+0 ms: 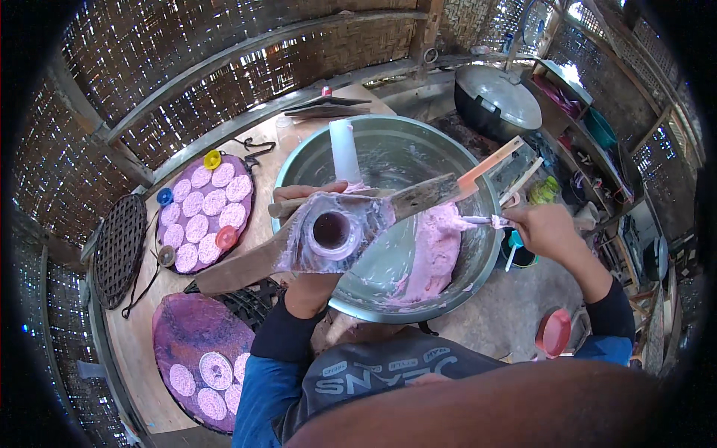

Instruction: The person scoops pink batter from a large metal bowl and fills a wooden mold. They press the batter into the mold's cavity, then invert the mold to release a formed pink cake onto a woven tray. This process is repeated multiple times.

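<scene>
My left hand (308, 192) grips a long wooden hand press (246, 267) from beneath, its fingers curled over the far side. A round opening (331, 231) in the press's middle is lined with clear plastic smeared with pink dough. The press is held over the near left part of a large metal basin (287, 168). My right hand (549, 230) is closed round the handle of a metal spoon (478, 220), whose tip is in a mound of pink dough (439, 257) on the basin's right side. A white cylinder (343, 151) leans against the basin's far left wall.
Left, a round purple mat (179, 216) bears several pink lacy dough discs and coloured rings. A nearer purple mat (175, 336) holds more discs. A woven rack (119, 250) lies at the far left. Beyond the basin stands a lidded pot (499, 97); shelves (597, 153) line the right.
</scene>
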Available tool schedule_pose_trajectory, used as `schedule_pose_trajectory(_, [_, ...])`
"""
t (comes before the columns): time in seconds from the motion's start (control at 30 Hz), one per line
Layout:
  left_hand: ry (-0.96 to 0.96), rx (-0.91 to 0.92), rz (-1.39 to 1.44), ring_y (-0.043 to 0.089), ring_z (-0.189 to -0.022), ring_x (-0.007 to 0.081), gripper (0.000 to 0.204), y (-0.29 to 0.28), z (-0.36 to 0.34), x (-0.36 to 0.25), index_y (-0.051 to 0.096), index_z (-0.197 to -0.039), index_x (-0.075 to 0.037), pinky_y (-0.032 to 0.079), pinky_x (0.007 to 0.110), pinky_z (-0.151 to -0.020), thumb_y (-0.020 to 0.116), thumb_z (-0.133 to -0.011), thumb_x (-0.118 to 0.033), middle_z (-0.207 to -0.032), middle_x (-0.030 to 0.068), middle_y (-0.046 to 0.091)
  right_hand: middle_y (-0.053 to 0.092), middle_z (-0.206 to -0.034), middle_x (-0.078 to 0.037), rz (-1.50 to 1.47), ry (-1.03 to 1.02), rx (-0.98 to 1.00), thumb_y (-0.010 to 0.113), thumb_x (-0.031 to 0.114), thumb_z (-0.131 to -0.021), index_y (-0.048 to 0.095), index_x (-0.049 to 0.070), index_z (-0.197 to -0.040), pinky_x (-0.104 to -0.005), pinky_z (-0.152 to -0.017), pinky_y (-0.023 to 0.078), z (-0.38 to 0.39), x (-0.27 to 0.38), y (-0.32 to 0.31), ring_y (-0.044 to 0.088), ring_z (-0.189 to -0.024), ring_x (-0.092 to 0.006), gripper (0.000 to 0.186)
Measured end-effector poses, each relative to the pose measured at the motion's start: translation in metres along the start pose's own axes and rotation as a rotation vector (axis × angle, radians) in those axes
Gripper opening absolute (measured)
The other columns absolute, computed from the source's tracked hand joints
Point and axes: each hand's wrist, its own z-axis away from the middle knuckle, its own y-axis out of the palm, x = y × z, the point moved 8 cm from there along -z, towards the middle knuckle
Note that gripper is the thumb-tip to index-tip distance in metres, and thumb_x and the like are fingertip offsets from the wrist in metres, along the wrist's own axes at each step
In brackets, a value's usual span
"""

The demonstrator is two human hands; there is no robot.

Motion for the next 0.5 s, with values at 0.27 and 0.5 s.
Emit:
schedule_pose_trajectory(0.27, [-0.191,0.024,0.242,0.051,-0.103,0.0205,0.043,0.017,0.022,0.035,0.054,-0.107,-0.005,0.043,0.032,-0.088,0.073,-0.069,-0.008,-0.111,0.0097,0.053,0.060,-0.061,-0.011,-0.023,-0.091,0.130,0.054,0.022,-0.076,0.068,0.022,-0.096,-0.0416,-0.052,0.047,-0.003,0.028,0.032,0.061,-0.058,-0.0284,0.024])
schedule_pose_trajectory(0.5, [-0.150,0.110,0.277,0.051,-0.102,0.0202,0.043,0.021,0.011,0.021,0.054,-0.105,-0.005,0.043,0.033,-0.088,0.074,-0.067,-0.009,-0.110,0.0096,0.053,0.060,-0.062,-0.011,-0.062,-0.187,0.222,0.053,0.021,-0.076,0.067,0.022,-0.097,-0.0423,-0.052,0.047,0.001,0.056,0.031,0.061,-0.058,-0.0292,0.026])
